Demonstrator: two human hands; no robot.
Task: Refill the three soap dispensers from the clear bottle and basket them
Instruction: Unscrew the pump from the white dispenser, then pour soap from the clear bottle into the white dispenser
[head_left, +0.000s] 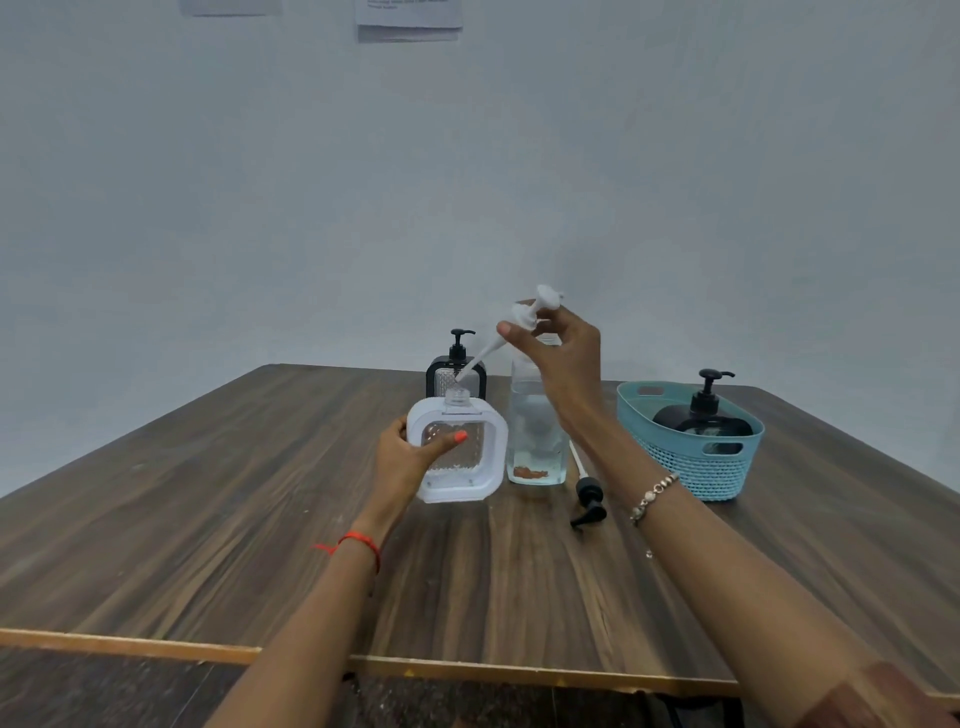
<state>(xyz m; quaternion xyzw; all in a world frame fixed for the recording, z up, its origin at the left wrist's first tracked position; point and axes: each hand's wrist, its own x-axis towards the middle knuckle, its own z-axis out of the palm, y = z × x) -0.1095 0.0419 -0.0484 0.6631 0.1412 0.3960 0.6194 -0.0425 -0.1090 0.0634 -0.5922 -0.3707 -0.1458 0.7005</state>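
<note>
Left hand (402, 457): wrapped round the white dispenser (496, 441) mid-table (260, 493), steadying it.
Right hand (563, 353): pinching the white pump (524, 314), tube tip at the dispenser's open neck, apparently to keep it aligned.
Clear bottle (535, 441): just right, a loose black pump (589, 496) beside it.
Basket (691, 467): near the right edge, black dispenser (701, 421) inside.

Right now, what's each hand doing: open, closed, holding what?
Left hand: grips the white dispenser by its side.
Right hand: pinches the white pump, tube tip at the dispenser's neck.
</note>
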